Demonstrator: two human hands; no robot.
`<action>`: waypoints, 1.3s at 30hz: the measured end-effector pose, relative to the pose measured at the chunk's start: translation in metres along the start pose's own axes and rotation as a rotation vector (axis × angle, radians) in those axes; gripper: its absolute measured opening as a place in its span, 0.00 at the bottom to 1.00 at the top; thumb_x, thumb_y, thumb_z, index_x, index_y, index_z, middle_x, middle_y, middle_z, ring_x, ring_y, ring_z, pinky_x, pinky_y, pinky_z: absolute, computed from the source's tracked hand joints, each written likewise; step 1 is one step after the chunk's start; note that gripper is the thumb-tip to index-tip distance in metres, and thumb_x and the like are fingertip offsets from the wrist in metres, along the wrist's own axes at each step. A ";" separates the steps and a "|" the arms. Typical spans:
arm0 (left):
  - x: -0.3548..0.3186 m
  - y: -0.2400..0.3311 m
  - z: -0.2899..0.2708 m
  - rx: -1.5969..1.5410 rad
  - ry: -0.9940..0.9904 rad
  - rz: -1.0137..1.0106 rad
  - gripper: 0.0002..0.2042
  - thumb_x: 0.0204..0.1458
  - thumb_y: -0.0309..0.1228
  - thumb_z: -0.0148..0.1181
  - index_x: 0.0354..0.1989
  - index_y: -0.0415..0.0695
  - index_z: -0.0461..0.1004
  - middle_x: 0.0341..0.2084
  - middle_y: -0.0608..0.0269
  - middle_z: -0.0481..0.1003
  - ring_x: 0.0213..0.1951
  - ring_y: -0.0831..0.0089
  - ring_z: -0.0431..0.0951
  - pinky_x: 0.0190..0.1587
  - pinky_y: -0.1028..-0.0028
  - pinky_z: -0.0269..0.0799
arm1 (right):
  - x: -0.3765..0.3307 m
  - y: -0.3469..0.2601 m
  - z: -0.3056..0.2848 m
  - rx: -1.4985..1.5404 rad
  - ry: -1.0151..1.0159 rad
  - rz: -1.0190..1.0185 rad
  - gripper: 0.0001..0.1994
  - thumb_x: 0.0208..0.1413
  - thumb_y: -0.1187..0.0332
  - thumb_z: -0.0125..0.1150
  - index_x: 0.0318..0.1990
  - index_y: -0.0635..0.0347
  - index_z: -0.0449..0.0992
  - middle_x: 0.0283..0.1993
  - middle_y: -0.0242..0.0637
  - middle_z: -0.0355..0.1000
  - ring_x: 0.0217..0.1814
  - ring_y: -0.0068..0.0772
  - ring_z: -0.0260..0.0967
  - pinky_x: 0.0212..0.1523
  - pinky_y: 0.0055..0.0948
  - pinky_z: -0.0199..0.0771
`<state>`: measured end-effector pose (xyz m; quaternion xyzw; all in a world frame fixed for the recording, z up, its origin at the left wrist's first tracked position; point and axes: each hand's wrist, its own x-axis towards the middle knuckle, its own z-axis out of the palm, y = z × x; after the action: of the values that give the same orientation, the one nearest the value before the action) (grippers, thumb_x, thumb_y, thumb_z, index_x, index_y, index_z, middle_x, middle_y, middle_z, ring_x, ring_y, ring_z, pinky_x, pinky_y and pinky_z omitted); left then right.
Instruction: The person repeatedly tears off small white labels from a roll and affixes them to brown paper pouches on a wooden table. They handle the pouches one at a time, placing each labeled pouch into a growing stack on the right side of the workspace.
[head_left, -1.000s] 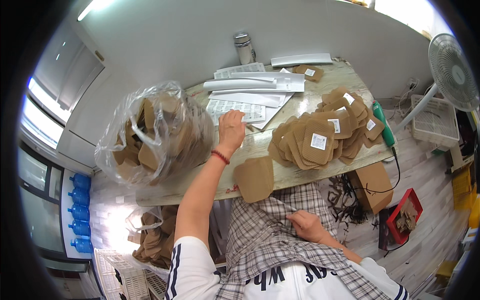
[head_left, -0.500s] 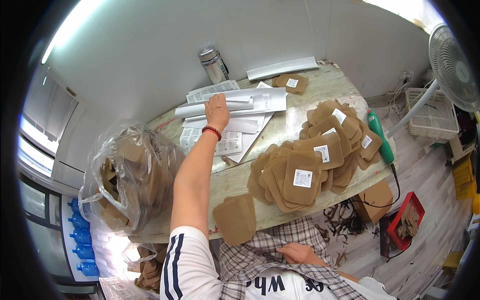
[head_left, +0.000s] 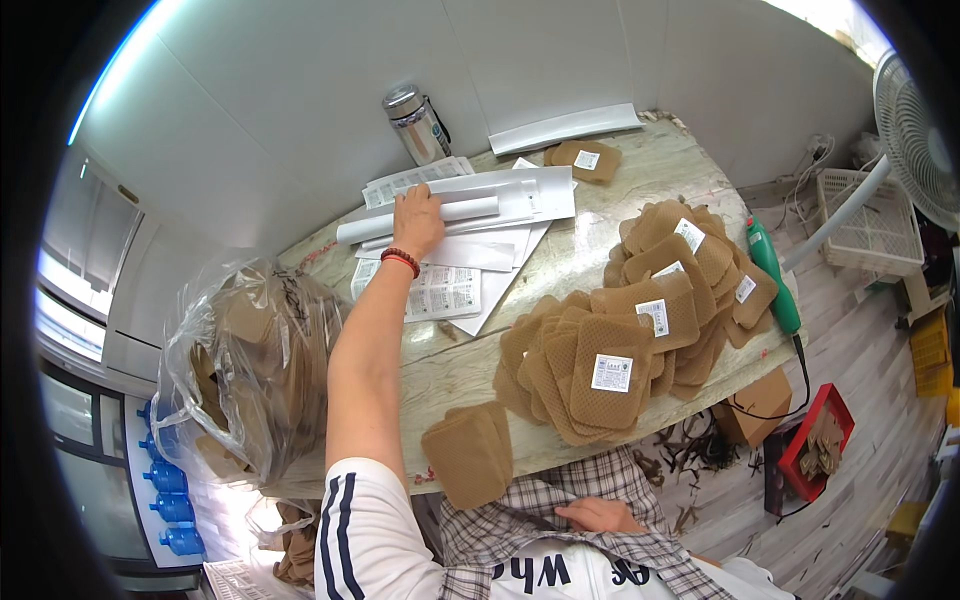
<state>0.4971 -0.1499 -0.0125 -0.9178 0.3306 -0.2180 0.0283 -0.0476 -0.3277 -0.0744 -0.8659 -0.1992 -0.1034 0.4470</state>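
White rolled paper tube [head_left: 470, 209]: it lies across the loose white sheets [head_left: 552, 185] at the back left of the desk [head_left: 430, 360], under my left hand [head_left: 418, 222]. My left arm reaches nearly straight out, palm down, fingers bent over the tube's middle; my fingertips are hidden, so I cannot tell whether this grip has closed on it. My right hand [head_left: 603, 515] rests on the checked cloth [head_left: 590, 475] in my lap, loosely curled; I cannot tell if anything is in that grip.

I count one clear plastic bag [head_left: 270, 360], one steel flask [head_left: 417, 130], one green corded tool [head_left: 772, 280], and five white labels showing on the heap of brown rounded-square textured pads [head_left: 625, 303]; a sixth tops the small brown pad pile [head_left: 604, 172] at the back.

A plain brown pad stack [head_left: 465, 458] overhangs the front edge. The tool lies along the right edge. A bare strip of desk runs between papers and heap, widening toward my left forearm.
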 end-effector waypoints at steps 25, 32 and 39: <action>-0.220 0.106 -0.382 -1.409 -0.124 -0.045 0.11 0.54 0.21 0.60 0.46 0.35 0.76 0.39 0.55 0.82 0.38 0.66 0.84 0.40 0.69 0.80 | 0.099 -0.097 -0.049 0.953 0.209 0.207 0.39 0.61 0.53 0.66 0.72 0.60 0.54 0.63 0.42 0.64 0.58 0.31 0.67 0.58 0.33 0.73; -0.316 0.196 -0.368 -0.024 0.069 0.322 0.06 0.49 0.24 0.58 0.33 0.38 0.68 0.48 0.36 0.77 0.48 0.51 0.82 0.32 0.68 0.76 | 0.086 -0.154 -0.041 1.329 0.214 0.256 0.44 0.58 0.45 0.65 0.69 0.67 0.51 0.61 0.46 0.65 0.63 0.36 0.68 0.60 0.37 0.76; -0.375 0.225 -0.364 -0.482 -0.113 0.073 0.15 0.48 0.34 0.68 0.40 0.40 0.72 0.66 0.46 0.65 0.69 0.51 0.62 0.59 0.56 0.65 | 0.053 -0.135 -0.031 1.255 0.357 0.587 0.12 0.68 0.68 0.54 0.52 0.67 0.74 0.46 0.35 0.77 0.45 0.24 0.76 0.48 0.27 0.80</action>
<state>-0.0466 -0.0598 0.1287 -0.8961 0.4041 -0.0802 -0.1650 -0.0589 -0.2697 0.0612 -0.4332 0.0962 0.0152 0.8960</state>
